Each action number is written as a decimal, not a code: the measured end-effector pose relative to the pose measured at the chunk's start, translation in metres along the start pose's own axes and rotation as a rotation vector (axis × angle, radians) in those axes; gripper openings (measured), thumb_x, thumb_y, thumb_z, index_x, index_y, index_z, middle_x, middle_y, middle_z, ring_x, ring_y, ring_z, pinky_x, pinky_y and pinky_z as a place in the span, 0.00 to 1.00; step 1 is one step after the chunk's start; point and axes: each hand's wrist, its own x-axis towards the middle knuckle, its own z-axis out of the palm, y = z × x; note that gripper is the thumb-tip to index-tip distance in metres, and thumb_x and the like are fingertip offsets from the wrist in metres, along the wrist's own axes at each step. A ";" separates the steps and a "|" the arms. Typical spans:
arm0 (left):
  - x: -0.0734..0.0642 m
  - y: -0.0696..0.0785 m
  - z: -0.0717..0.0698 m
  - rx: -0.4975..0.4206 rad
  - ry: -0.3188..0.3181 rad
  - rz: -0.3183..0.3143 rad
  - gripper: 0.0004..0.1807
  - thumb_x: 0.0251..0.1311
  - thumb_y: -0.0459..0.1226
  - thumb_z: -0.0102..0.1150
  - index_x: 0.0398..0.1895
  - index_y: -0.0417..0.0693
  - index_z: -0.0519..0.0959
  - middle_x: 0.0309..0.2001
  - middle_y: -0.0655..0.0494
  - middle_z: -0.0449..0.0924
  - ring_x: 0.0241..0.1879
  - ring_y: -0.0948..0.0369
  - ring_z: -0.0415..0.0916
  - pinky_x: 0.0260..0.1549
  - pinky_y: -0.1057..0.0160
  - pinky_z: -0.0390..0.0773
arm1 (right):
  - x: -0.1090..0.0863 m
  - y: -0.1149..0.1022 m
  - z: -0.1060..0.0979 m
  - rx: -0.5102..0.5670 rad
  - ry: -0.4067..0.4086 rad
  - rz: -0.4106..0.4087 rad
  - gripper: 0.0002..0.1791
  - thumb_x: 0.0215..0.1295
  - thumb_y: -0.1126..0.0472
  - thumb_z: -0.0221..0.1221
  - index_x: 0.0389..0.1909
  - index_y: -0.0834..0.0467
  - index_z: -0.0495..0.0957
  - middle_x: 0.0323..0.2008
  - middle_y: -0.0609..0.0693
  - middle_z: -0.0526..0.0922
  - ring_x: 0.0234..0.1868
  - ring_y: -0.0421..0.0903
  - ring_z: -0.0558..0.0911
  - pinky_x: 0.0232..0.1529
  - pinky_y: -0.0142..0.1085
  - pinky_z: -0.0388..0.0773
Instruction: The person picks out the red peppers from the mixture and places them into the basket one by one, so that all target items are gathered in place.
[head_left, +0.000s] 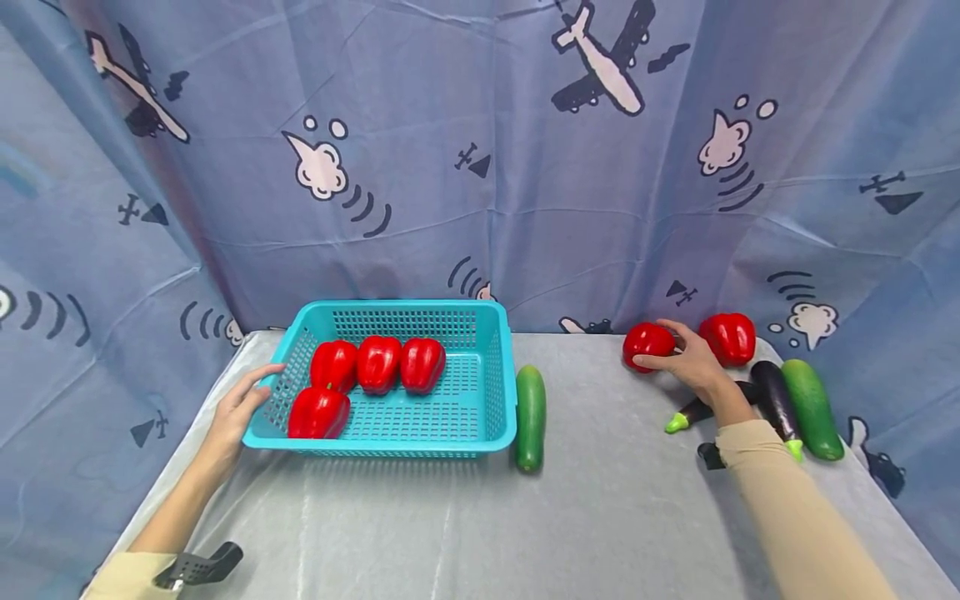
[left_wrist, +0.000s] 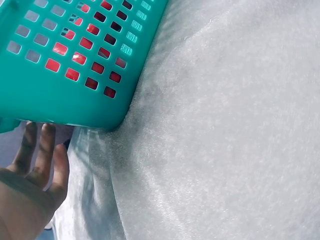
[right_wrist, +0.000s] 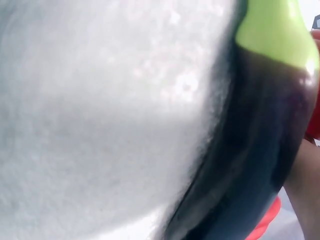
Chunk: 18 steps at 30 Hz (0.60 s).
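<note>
At the far right of the table in the head view, my right hand (head_left: pixel 696 360) grips a red bell pepper (head_left: pixel 643 345), thumb at its front and fingers at its back. A second red bell pepper (head_left: pixel 729 338) sits just right of that hand. Under the right wrist lies an eggplant (head_left: pixel 697 412); its dark body and green cap fill much of the right wrist view. My left hand (head_left: pixel 234 415) is at the left end of a turquoise basket (head_left: pixel 382 450), fingers extended. In the left wrist view the fingertips (left_wrist: pixel 47 129) reach the basket's edge. Several red bell peppers (head_left: pixel 378 364) lie inside.
A cucumber (head_left: pixel 531 421) lies alongside the basket's right wall. Another eggplant (head_left: pixel 776 400) and a thicker cucumber (head_left: pixel 813 410) lie near the table's right edge. A patterned blue curtain (head_left: pixel 420 167) hangs behind the pale tablecloth (head_left: pixel 585 517).
</note>
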 end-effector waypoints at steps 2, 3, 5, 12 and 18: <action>0.000 -0.001 0.001 0.000 0.000 0.002 0.22 0.80 0.39 0.46 0.72 0.45 0.70 0.65 0.62 0.67 0.57 0.62 0.64 0.49 0.71 0.67 | -0.001 0.000 0.001 0.003 0.009 0.001 0.58 0.58 0.54 0.74 0.80 0.60 0.46 0.74 0.73 0.48 0.71 0.75 0.50 0.60 0.68 0.65; 0.000 -0.001 0.001 -0.002 -0.001 0.000 0.22 0.80 0.40 0.46 0.72 0.45 0.70 0.65 0.62 0.67 0.57 0.62 0.64 0.49 0.71 0.67 | -0.001 0.001 0.001 0.002 0.014 -0.001 0.57 0.59 0.54 0.74 0.80 0.60 0.47 0.74 0.73 0.49 0.71 0.74 0.50 0.60 0.67 0.66; 0.000 -0.001 0.001 0.000 -0.002 -0.003 0.22 0.80 0.40 0.46 0.72 0.45 0.70 0.65 0.61 0.66 0.56 0.62 0.65 0.48 0.71 0.68 | -0.002 0.002 0.001 0.004 0.021 -0.009 0.56 0.59 0.55 0.74 0.80 0.61 0.48 0.73 0.73 0.50 0.71 0.74 0.51 0.60 0.67 0.67; 0.000 0.000 0.002 -0.009 0.004 -0.001 0.21 0.80 0.39 0.47 0.71 0.45 0.71 0.63 0.63 0.68 0.53 0.63 0.67 0.47 0.71 0.69 | -0.008 0.005 0.002 -0.009 0.034 -0.056 0.54 0.61 0.53 0.73 0.79 0.61 0.50 0.72 0.73 0.53 0.69 0.74 0.55 0.59 0.66 0.68; 0.000 0.000 0.001 -0.007 0.005 0.014 0.21 0.80 0.40 0.46 0.71 0.45 0.71 0.63 0.63 0.68 0.54 0.63 0.66 0.47 0.71 0.68 | -0.012 -0.006 0.001 -0.018 0.050 -0.102 0.54 0.60 0.51 0.73 0.79 0.59 0.52 0.72 0.72 0.56 0.67 0.74 0.59 0.57 0.66 0.70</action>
